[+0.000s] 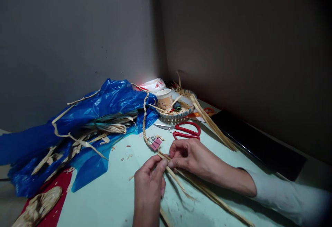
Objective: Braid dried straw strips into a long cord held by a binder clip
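Note:
My left hand (pixel 150 182) and my right hand (pixel 188 156) meet over a pale green table (pixel 103 199). Both pinch thin tan straw strips (pixel 181 183) where a plaited straw braid (pixel 144 116) ends. The loose strips trail toward me across the table. A small pink binder clip (pixel 155 143) grips the braid just beyond my fingers. The braid runs away and up over a blue plastic bag (pixel 103 106). Red-handled scissors (pixel 185 131) lie just beyond my right hand.
The blue bag holds more dried straw (pixel 103 130) at the left. A woven basket (pixel 178 111) at the back holds a paper cup (pixel 164 98) and a thread spool. Long straw strips (pixel 212 125) lean from it. A dark slab (pixel 259 144) lies at the right; walls close in behind.

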`<state>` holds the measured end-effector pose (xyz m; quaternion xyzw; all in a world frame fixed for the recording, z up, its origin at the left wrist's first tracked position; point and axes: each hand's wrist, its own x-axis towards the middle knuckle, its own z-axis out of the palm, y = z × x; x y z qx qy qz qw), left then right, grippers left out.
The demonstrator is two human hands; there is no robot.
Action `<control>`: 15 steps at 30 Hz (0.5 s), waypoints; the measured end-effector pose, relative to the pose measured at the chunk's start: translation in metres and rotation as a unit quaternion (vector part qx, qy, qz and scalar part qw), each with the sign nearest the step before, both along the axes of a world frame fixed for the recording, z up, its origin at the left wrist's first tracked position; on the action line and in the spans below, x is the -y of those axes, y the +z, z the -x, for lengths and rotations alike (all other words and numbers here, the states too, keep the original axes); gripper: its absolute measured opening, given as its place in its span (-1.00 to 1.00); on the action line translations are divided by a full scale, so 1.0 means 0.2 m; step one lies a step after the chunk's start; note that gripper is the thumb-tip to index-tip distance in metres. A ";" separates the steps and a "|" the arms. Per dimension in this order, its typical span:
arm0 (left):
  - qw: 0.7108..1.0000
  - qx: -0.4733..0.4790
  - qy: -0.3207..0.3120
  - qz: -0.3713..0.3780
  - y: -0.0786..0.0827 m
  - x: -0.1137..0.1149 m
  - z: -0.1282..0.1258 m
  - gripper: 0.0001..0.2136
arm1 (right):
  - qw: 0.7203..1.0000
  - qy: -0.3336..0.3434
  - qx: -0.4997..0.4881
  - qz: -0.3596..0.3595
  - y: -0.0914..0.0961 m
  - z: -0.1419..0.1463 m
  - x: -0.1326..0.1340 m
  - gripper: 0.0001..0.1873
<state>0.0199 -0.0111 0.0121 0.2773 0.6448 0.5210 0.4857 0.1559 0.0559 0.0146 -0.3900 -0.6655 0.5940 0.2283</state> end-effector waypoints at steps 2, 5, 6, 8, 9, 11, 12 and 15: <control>1.000 -0.008 0.000 -0.002 0.02 0.00 0.00 -0.76 | 0.999 -0.007 0.025 -0.034 0.01 0.00 0.01 -0.91; 1.000 -0.011 0.007 -0.003 0.00 0.00 0.01 -0.73 | 0.996 0.008 0.048 -0.069 0.02 -0.01 0.00 -0.90; 1.000 -0.010 0.009 -0.002 -0.01 0.00 0.01 -0.72 | 0.996 0.018 0.053 -0.074 0.02 -0.01 0.00 -0.88; 1.000 -0.004 0.014 -0.002 -0.04 -0.01 0.02 -0.71 | 0.995 0.035 0.063 -0.075 0.02 -0.02 -0.01 -0.83; 1.000 0.001 0.016 -0.002 -0.06 -0.01 0.02 -0.70 | 0.994 0.040 0.071 -0.074 0.02 -0.02 -0.01 -0.80; 1.000 0.008 0.016 0.000 -0.08 -0.01 0.02 -0.70 | 0.992 0.051 0.084 -0.074 0.03 -0.03 -0.02 -0.77; 1.000 0.012 0.015 0.001 -0.08 -0.01 0.02 -0.71 | 0.992 0.058 0.088 -0.074 0.04 -0.03 -0.02 -0.77; 1.000 0.019 0.001 0.011 -0.08 -0.01 0.03 -0.73 | 0.989 0.076 0.096 -0.081 0.06 -0.05 -0.03 -0.76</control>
